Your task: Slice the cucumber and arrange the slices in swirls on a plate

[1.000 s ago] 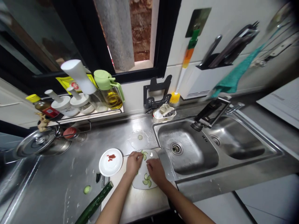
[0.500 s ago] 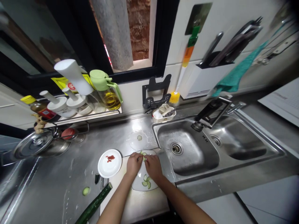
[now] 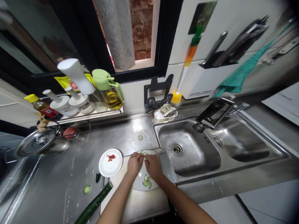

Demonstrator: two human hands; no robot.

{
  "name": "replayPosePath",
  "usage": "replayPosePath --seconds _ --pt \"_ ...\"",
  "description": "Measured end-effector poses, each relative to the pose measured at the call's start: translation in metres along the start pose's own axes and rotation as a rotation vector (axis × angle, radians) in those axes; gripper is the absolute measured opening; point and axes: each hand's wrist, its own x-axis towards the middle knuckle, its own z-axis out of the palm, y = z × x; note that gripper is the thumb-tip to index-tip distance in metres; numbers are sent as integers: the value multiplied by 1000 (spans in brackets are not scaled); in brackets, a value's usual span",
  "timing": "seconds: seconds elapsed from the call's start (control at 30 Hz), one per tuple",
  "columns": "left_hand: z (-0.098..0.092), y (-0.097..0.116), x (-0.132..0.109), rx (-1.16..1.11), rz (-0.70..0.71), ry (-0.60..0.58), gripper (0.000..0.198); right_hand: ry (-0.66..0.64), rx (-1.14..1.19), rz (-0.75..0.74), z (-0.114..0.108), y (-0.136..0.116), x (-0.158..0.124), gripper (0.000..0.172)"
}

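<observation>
Over the far side of a white plate (image 3: 139, 184), my left hand (image 3: 135, 164) and my right hand (image 3: 153, 167) come together with fingertips pinched. Between them are pale green cucumber slices (image 3: 144, 153), partly hidden by the fingers. On the plate's near part, more slices form a pinwheel (image 3: 147, 181). Beneath the plate lies a light cutting board (image 3: 149, 207). To its left rests a dark green cucumber (image 3: 94, 203) with one cut end. A small white plate (image 3: 102, 166) holds red bits (image 3: 111, 157). Near it lie a dark cucumber end (image 3: 97, 177) and a round slice (image 3: 87, 189).
Right of the board is a double steel sink (image 3: 191, 146) with a black faucet (image 3: 205, 116). Behind stand a sponge caddy (image 3: 165, 115) and a black rack (image 3: 157, 91). A condiment shelf (image 3: 105, 113) with an oil jug (image 3: 108, 90) and a lidded pot (image 3: 44, 141) occupy the left.
The view has shifted slightly, so things sit a little further right. Both hands keep nearly the same pinch at the plate's far side, with only tiny finger movement.
</observation>
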Motion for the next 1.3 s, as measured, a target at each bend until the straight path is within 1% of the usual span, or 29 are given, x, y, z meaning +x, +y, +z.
replayPosePath --seconds 0.27,0.43,0.57,0.67,0.77,0.83,0.9,0.97,1.0,1.1,1.3 --pt "-2 0 -2 -26 31 28 22 11 18 -19 -1 1 -2 28" --pt "-6 4 -3 -45 21 34 22 21 35 -33 -4 1 -4 27" --pt "-21 6 -10 -31 3 43 23 33 47 -37 -8 0 -9 27" --pt "-40 -2 -19 -12 -31 93 23 43 55 -32 -11 -1 -15 26" --pt "-67 -23 -30 61 -123 186 24 38 85 -31 -11 -2 -21 26" --pt "-86 -41 -37 140 -251 233 24 33 96 -35 -9 -2 -25 25" --pt "-103 -58 -43 232 -427 282 24 32 88 -44 -7 -2 -28 23" --pt "-115 -71 -48 271 -512 305 25 27 84 -55 -4 -2 -30 22" --pt "-119 -75 -49 288 -541 295 25 23 88 -60 -2 -3 -31 22" --pt "-120 -79 -50 323 -594 235 23 11 101 -71 0 -6 -34 22" --pt "-106 -78 -44 369 -661 167 29 14 98 -88 1 -10 -37 21"
